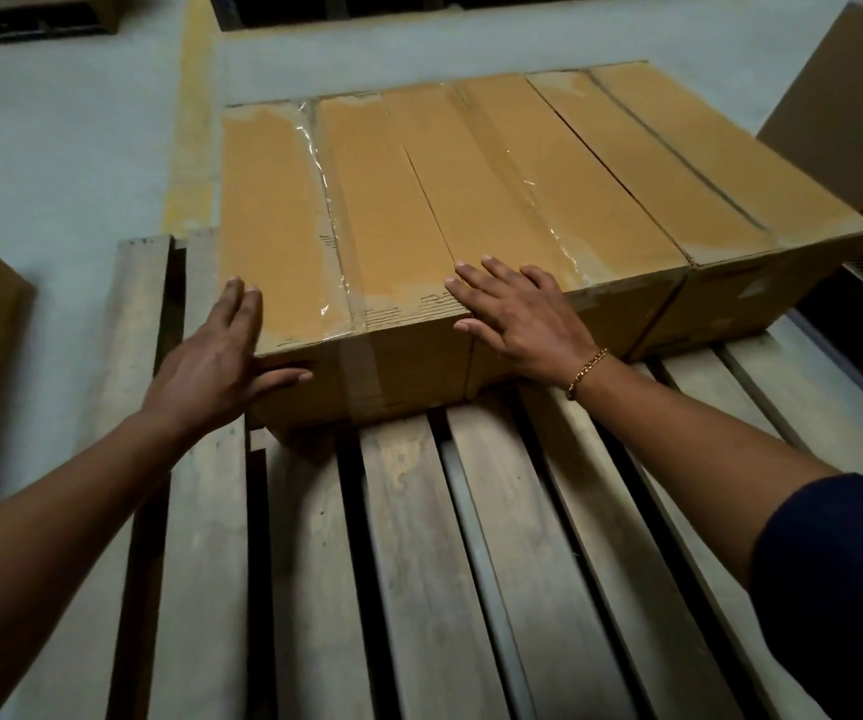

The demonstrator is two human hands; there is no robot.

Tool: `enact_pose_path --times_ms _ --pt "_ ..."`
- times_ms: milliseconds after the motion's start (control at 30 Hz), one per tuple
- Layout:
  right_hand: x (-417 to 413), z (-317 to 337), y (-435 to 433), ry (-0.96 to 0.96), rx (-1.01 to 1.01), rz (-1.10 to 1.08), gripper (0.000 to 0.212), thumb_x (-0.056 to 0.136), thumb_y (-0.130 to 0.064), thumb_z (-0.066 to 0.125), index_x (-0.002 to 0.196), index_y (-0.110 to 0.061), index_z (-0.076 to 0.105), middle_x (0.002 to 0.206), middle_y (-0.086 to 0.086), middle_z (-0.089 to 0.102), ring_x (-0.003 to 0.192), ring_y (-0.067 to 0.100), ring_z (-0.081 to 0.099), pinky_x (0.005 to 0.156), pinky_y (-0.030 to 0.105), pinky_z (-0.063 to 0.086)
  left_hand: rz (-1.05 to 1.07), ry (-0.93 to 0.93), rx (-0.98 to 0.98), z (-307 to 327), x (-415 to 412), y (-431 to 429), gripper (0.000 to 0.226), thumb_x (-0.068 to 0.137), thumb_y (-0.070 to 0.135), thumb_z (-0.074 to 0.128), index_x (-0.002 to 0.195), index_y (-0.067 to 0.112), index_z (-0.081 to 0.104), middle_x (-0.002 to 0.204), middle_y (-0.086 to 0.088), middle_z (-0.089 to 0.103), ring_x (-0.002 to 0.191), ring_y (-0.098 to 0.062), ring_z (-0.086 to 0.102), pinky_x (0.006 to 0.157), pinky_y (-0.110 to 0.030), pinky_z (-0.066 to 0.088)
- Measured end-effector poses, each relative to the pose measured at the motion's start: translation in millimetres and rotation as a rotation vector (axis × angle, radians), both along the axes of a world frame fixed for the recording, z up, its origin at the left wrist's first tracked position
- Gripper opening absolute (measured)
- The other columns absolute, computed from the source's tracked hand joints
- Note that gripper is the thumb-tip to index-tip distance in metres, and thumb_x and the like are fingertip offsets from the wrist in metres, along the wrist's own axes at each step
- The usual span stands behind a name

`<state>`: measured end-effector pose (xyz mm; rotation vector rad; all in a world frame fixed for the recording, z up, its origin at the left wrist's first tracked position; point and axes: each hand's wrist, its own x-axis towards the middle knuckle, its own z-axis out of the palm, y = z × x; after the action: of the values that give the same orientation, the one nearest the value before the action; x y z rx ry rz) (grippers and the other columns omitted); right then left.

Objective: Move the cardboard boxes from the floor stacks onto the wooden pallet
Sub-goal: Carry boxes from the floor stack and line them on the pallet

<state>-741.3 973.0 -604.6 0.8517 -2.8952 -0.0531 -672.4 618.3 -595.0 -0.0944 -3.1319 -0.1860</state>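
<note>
Your grey slatted wooden pallet carries three long tan taped cardboard boxes side by side at its far end. Your left grip, released, presses the leftmost box's near-left corner. Your right grip lies flat and released on the middle box's near top edge.

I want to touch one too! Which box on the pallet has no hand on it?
The rightmost box. The left hand touches the leftmost box, the right hand rests on the middle box.
</note>
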Motion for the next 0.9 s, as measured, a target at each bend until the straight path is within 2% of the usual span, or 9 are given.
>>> enact_pose_path --times_ms 200,333,467,600,733,900 --pt "-1 -3 0 -0.012 -0.001 -0.010 0.062 0.103 -0.061 0.018 0.157 -0.033 0.031 0.166 -0.007 0.029 0.153 0.019 0.026 0.115 0.046 0.027 0.016 -0.039 0.024 0 -1 -2 0.120 0.074 0.082 0.052 0.162 0.015 0.005 0.171 -0.009 -0.001 0.147 -0.040 0.033 0.107 -0.057 0.044" --pt "2 10 -1 -0.118 0.036 -0.017 0.071 0.099 -0.067 0.013 0.161 -0.032 0.017 0.170 -0.006 0.015 0.156 0.018 0.013 0.121 0.046 0.018 -0.008 -0.149 0.010 14 1 -5 0.118 0.083 0.070 0.063 0.163 0.016 -0.006 0.170 -0.007 -0.013 0.155 -0.033 0.015 0.118 -0.053 0.034" --pt "23 49 -10 -0.238 -0.096 -0.091 0.074 0.102 -0.064 0.033 0.163 -0.026 0.012 0.170 -0.003 0.012 0.157 0.017 0.011 0.123 0.046 0.013 0.064 -0.210 0.009 50 23 -22 0.114 0.086 0.072 0.059 0.163 0.022 -0.008 0.170 -0.004 -0.014 0.157 -0.029 0.008 0.119 -0.053 0.031" --pt "54 105 -21 -0.341 -0.191 -0.161 0.074 0.102 -0.061 0.036 0.162 -0.022 0.017 0.169 0.001 0.018 0.155 0.020 0.019 0.122 0.049 0.019 0.130 -0.167 0.010 106 64 -41 0.100 0.091 0.077 0.042 0.164 0.020 0.004 0.171 -0.007 -0.001 0.157 -0.028 0.007 0.123 -0.050 0.022" --pt "91 175 -38 -0.512 -0.203 -0.211 0.075 0.103 -0.062 0.034 0.163 -0.022 0.016 0.170 0.001 0.017 0.155 0.021 0.018 0.121 0.049 0.019 0.248 -0.188 0.107 178 108 -57 0.094 0.092 0.076 0.039 0.164 0.020 0.011 0.171 -0.007 0.007 0.157 -0.027 0.007 0.125 -0.050 0.016" --pt "146 285 -70 -0.690 -0.289 -0.248 0.076 0.101 -0.064 0.035 0.162 -0.022 0.019 0.169 -0.002 0.019 0.154 0.018 0.020 0.121 0.048 0.022 0.410 -0.210 0.265 291 184 -66 0.095 0.091 0.079 0.036 0.163 0.020 0.014 0.170 -0.005 0.013 0.157 -0.024 0.009 0.125 -0.050 0.018"
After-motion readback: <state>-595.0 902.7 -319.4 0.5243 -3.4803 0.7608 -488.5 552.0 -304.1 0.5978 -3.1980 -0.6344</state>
